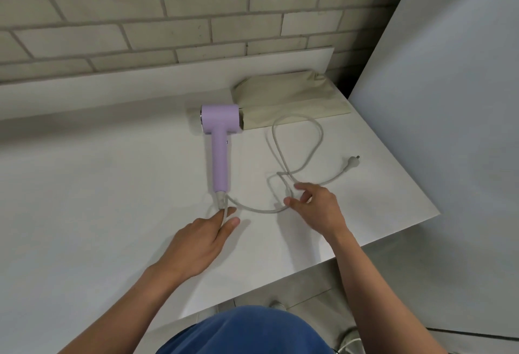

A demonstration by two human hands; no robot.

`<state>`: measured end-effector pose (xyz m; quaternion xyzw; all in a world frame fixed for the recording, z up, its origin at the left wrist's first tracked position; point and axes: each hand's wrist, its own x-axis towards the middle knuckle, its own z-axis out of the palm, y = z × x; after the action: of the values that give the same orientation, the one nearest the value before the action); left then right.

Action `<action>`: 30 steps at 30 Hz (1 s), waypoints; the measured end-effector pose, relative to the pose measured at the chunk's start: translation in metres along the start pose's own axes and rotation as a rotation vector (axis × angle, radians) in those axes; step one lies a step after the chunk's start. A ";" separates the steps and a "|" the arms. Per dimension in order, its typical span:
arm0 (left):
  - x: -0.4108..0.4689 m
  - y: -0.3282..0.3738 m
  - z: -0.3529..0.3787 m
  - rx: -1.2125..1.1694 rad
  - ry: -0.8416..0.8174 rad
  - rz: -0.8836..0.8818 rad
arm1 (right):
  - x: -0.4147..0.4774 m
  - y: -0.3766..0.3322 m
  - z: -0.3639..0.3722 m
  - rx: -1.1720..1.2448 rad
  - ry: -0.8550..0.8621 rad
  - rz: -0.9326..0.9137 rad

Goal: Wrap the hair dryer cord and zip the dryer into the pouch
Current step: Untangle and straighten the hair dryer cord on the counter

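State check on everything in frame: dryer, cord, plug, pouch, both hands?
hair dryer: lying flat on the table, nozzle end against the pouch.
cord: unwrapped, sprawled in loose loops.
plug: free on the table, not held.
pouch: lying flat; zipper state cannot be told.
left hand: grip pinching the cord next to the handle base.
right hand: fingers closing on a middle stretch of cord.

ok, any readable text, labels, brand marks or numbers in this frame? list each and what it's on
None readable.
Lilac plastic hair dryer: no print visible; a tiny dark mark on the handle is too small to read.
Beige fabric pouch: plain, no label showing.
Pale grey cord and its plug: no markings legible.
White table and grey brick wall: no writing.
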<state>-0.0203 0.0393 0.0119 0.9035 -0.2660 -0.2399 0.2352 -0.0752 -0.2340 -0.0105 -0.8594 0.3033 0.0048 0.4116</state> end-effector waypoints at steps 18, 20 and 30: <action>0.013 -0.013 0.022 0.306 -0.117 0.121 | 0.145 -0.097 0.003 -0.328 -0.068 0.110; 0.013 -0.010 0.025 0.299 -0.135 0.129 | 0.150 -0.099 0.011 -0.413 -0.084 0.060; 0.022 0.001 0.041 0.310 -0.003 0.127 | 0.063 -0.130 -0.072 0.229 0.265 -0.349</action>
<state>-0.0273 0.0133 -0.0257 0.9099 -0.3570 -0.1820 0.1072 0.0270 -0.2558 0.1122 -0.8396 0.2004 -0.2134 0.4575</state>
